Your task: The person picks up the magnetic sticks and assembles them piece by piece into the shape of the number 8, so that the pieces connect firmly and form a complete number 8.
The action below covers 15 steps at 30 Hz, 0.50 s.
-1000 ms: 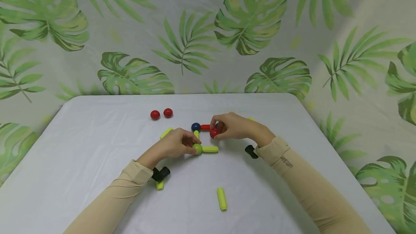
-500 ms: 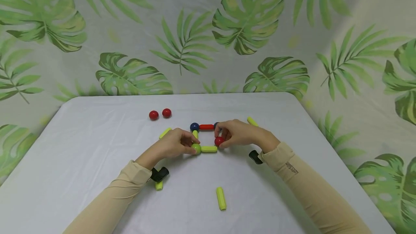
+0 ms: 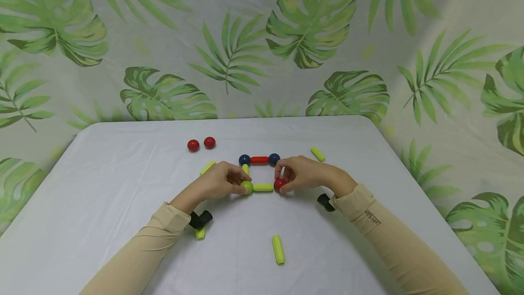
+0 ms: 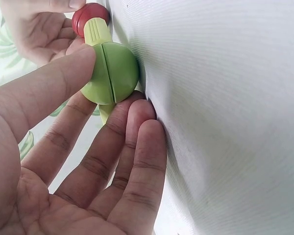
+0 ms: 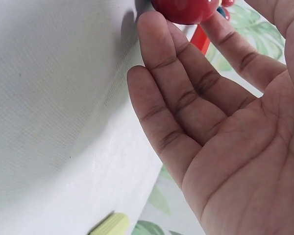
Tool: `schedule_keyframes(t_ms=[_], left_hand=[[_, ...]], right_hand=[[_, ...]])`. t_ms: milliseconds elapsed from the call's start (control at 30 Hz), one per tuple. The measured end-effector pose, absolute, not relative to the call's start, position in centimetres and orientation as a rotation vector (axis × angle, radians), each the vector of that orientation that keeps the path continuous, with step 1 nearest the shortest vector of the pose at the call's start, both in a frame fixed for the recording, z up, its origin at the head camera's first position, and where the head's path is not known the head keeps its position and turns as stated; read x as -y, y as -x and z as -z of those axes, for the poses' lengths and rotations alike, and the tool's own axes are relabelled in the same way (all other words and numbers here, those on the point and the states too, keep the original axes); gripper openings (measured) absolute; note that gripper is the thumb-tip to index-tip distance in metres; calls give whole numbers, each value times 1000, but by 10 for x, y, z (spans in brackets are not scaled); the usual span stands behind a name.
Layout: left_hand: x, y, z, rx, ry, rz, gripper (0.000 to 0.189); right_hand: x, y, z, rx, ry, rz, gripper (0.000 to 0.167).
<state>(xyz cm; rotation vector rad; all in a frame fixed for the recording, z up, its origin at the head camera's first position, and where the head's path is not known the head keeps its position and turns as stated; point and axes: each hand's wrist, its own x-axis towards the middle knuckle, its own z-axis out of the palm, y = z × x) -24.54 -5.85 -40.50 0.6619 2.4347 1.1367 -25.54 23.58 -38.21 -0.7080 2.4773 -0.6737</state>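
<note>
My left hand (image 3: 221, 181) pinches a green ball (image 4: 120, 73) between thumb and fingers, low on the white table. From this ball a yellow-green stick (image 3: 263, 187) runs right and another yellow-green stick (image 3: 245, 168) runs back to a blue ball (image 3: 244, 160). A red stick (image 3: 259, 160) joins that ball to a second blue ball (image 3: 274, 159). In my right hand (image 3: 304, 173) a red ball (image 3: 280, 185) is held by thumb and fingertips, against the right end of the front stick. The right wrist view shows only the lower part of the red ball (image 5: 186, 10).
Two loose red balls (image 3: 193, 145) lie at the back left. Loose yellow-green sticks lie around: one stick (image 3: 317, 154) behind the right hand, one stick (image 3: 278, 250) in front, one stick (image 3: 207, 168) behind the left hand, one stick (image 3: 200, 234) partly under the left wrist.
My right hand has brought the red ball forward and slightly right, from near the red stick to the front stick's right end. The left hand stays on the green ball.
</note>
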Motion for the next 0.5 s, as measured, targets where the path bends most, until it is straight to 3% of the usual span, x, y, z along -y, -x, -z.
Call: schedule_keyframes(t_ms=[500], left_hand=[[56, 246, 405, -2451, -661, -1112, 23]], right_hand=[[-237, 253, 384, -2461, 694, 699, 30]])
